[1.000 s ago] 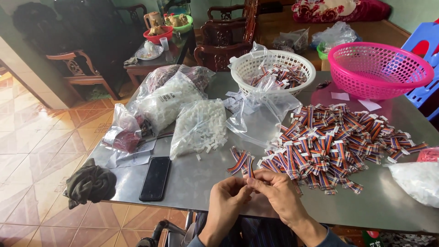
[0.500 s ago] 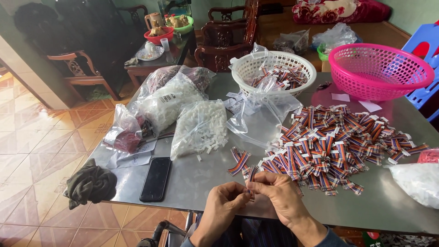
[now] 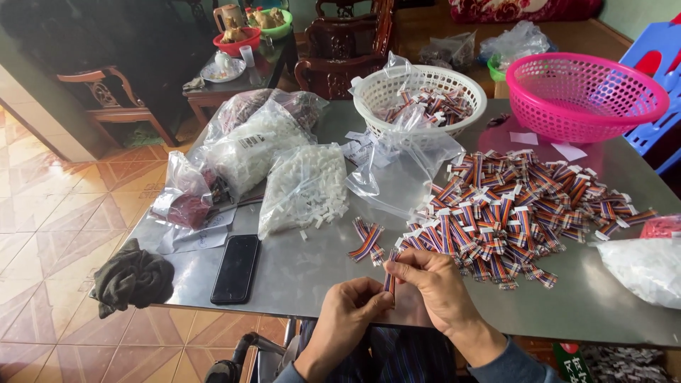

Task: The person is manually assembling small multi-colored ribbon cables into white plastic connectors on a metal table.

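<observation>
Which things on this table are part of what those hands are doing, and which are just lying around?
In use:
- short multicoloured ribbon cable, pinched by left hand and right hand
- heap of matching striped cables
- clear bag of small white plastic connectors
- white woven basket holding cables

Lying about:
- black smartphone
- crumpled dark cloth
- pink plastic basket

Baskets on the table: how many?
2. A white basket stands at the table's far middle, holding striped ribbon cables; a pink basket stands at the far right. Its inside is mostly hidden.
</observation>
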